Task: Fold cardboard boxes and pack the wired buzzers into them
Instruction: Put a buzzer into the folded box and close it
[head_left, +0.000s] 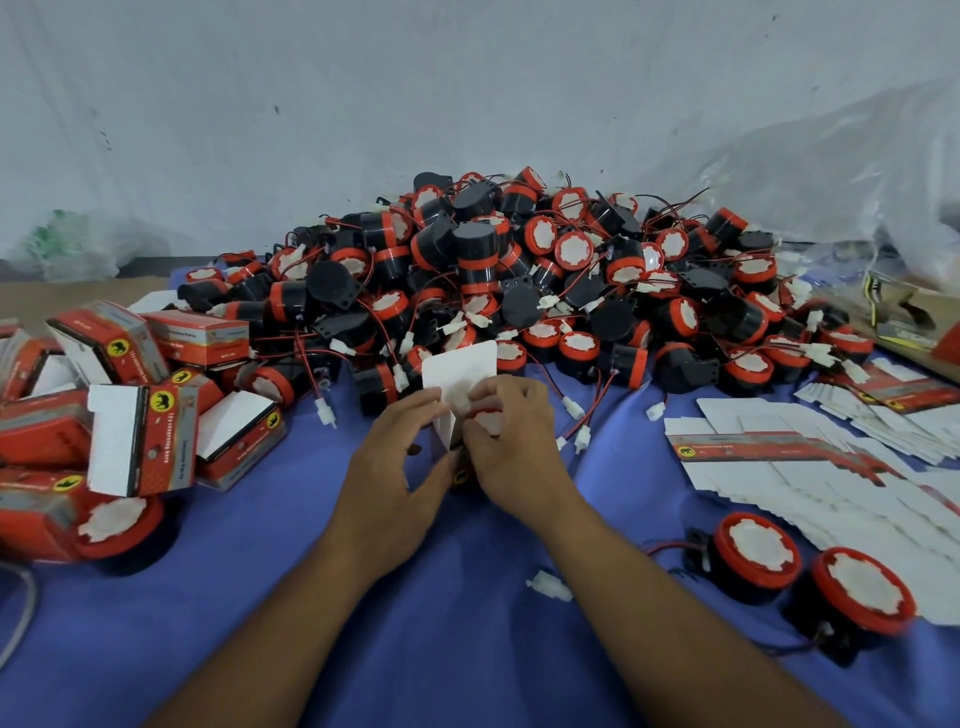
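A small cardboard box (460, 366) stands upright at the centre of the blue cloth, its white top flap raised. My left hand (397, 449) grips the box's left side. My right hand (511, 441) holds a red and black wired buzzer (485, 418) at the box's opening, partly inside it. The lower part of the box is hidden behind both hands. A big heap of buzzers (519, 280) with red wires and white connectors lies just behind.
Packed and half-shut red boxes (140, 410) pile up at the left. Flat unfolded box blanks (810, 457) fan out at the right. Two loose buzzers (756, 553) and a white connector (550, 584) lie at the near right. Clear plastic bags sit at the far right.
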